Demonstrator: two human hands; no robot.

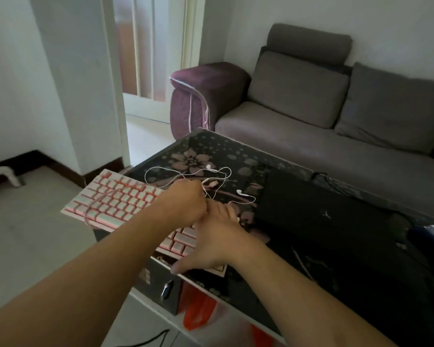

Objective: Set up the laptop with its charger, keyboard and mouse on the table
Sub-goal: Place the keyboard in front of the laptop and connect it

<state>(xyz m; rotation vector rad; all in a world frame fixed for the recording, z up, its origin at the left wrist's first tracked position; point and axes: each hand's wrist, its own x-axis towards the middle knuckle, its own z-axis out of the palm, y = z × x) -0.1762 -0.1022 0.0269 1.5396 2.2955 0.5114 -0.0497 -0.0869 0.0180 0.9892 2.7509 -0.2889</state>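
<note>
A pink-and-white keyboard (110,199) lies at the left end of the dark floral table (236,156), its left part hanging over the edge. My left hand (183,204) is closed in a fist above the keys, apparently around the thin pink keyboard cable (95,199) that trails across them. My right hand (211,241) grips the keyboard's right end, thumb at the near edge and fingers on top. A closed black laptop (318,214) lies to the right, with a black cable (336,184) behind it. A dark object (421,236) at the far right is too dim to identify.
White earphones (241,192) with tangled wire lie on the table just beyond my hands. A grey sofa (336,136) with a purple armrest stands behind the table. Orange bags (198,314) sit on the shelf under the table. Open floor lies to the left.
</note>
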